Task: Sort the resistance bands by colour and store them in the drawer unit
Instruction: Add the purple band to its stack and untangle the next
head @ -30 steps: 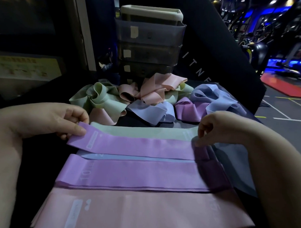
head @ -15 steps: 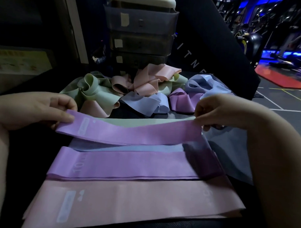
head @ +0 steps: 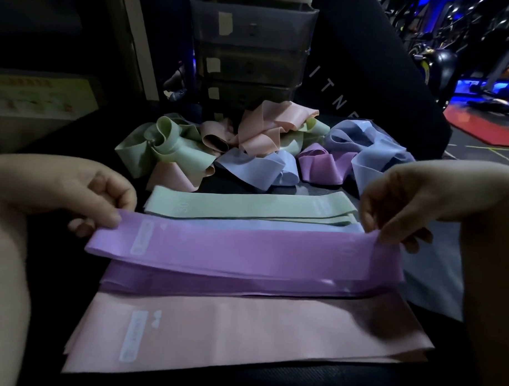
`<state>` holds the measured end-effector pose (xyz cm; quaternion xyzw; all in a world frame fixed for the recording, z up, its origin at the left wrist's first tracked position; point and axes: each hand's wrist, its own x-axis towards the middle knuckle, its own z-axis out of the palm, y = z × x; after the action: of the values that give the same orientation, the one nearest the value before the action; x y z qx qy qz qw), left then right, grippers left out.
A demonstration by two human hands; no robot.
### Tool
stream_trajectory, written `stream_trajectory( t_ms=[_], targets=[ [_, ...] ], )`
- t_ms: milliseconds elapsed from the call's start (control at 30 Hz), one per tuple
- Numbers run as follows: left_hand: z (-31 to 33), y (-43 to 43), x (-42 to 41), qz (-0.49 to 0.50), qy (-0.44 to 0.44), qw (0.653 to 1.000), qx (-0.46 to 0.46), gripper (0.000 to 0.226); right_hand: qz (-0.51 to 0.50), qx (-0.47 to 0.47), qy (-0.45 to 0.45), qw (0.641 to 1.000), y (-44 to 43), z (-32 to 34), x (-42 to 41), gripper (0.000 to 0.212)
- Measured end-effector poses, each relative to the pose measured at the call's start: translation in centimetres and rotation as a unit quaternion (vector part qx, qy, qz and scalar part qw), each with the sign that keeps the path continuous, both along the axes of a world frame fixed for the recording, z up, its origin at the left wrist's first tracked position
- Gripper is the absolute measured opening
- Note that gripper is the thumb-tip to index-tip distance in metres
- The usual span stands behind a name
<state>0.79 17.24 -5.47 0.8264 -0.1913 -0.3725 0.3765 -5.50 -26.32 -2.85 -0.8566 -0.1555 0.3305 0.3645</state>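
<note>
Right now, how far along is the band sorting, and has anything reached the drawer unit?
Done: a pink stack, purple stack, blue stack and green stack lie flat. In hand: the left hand and right hand pinch the ends of one purple band, held over the purple stack. Left: a tangled pile of mixed bands behind the stacks, then storing everything; the drawer unit looks shut, contents not visible.

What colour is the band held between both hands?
Purple band, clearest in the head view.
</note>
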Motion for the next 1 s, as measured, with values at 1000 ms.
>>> stream_trajectory(
  t_ms=[1000],
  targets=[
    [-1.1,-2.6,-0.1,0.082,-0.173,0.98,0.05,0.076,-0.095,-0.219,-0.136,0.961,1.3,-2.0,1.5,0.041]
  ],
)
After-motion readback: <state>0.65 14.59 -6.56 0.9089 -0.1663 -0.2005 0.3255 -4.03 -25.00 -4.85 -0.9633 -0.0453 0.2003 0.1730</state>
